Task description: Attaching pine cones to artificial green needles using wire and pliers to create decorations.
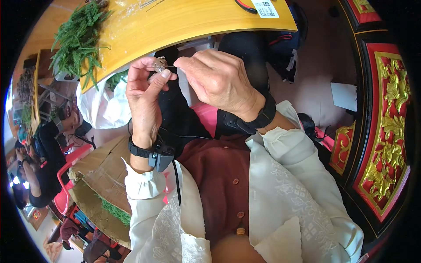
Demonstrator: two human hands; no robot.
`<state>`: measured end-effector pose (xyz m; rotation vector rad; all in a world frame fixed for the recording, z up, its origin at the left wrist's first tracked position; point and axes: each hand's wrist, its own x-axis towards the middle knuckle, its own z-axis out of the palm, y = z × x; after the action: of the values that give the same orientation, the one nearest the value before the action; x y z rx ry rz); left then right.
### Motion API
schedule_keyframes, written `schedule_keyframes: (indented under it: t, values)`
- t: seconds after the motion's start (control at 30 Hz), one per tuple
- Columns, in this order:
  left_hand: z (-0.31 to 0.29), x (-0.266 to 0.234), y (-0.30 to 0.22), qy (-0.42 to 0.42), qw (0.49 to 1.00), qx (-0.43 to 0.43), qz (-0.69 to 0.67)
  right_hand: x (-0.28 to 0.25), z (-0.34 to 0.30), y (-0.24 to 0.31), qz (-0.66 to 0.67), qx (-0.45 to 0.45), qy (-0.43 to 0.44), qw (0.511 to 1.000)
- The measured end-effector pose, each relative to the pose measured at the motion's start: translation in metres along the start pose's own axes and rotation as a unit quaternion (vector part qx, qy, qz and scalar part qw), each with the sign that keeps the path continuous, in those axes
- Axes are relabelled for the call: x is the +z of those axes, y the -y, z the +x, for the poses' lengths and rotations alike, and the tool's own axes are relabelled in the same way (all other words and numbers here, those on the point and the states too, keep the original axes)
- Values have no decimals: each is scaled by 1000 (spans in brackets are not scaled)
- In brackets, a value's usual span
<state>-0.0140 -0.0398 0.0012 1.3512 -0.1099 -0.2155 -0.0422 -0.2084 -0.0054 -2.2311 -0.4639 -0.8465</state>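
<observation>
Over my lap, just off the yellow table's near edge, my left hand (147, 85) pinches a small brown pine cone (159, 64) between thumb and fingers. A thin wire (171, 66) runs from the cone toward my right hand (217, 79). The thumb and curled fingers of that hand are closed on the wire's end. Most of its fingers are hidden behind the back of the hand. On the table's left part lies a bunch of green artificial fir sprigs (81, 37), some hanging over the edge.
The yellow table (175, 26) bears a white label (265, 8). Below it hangs a white plastic bag (103, 107). At my left stands an open cardboard box (103, 164) with greenery (116, 212) inside. Other people sit farther left. A carved red-and-gold panel (390, 118) rises at right.
</observation>
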Motion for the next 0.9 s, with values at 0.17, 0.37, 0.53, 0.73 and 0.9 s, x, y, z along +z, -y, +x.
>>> schedule_keyframes:
  t: [0.17, 0.37, 0.53, 0.73, 0.9]
  values:
    - [-3, 1, -1, -9, 1000, -17, -9, 0, 0, 1, -9, -4, -2, 1000]
    - [-2, 2, -3, 8, 998, -45, -38, -2, 1, 0, -11, -4, -8, 1000]
    - [-3, 1, -2, 12, 998, -63, -22, -1, 0, 1, -13, 6, 0, 1000]
    - [-5, 0, 2, 0, 1000, -4, 27, 0, -1, 2, -11, 15, 17, 1000]
    - [-6, 3, 5, -7, 999, 23, 27, 2, -4, 3, -3, 28, 13, 1000]
